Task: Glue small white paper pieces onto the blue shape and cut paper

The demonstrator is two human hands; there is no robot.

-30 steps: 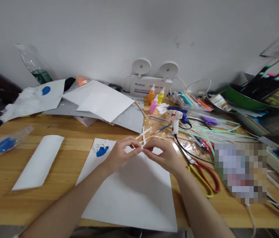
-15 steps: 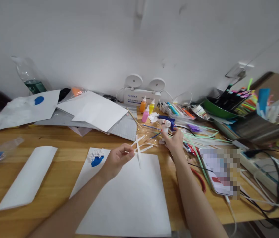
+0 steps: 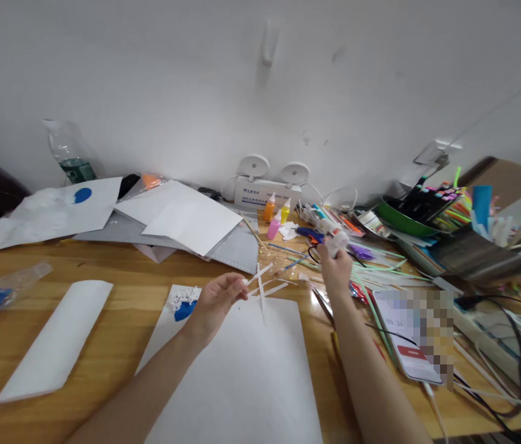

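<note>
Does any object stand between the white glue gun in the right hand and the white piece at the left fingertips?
No upright thing shows between the right hand with its white glue gun and the small white piece in the left hand; only crossed white strips and thin blue sticks lie low there.

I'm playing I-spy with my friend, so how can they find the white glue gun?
On the wooden table, find the big white sheet in front. Beyond its far right corner, the white glue gun is clasped in the person's right grip. Its white body sets it apart from the blue tool just left of it.
</note>
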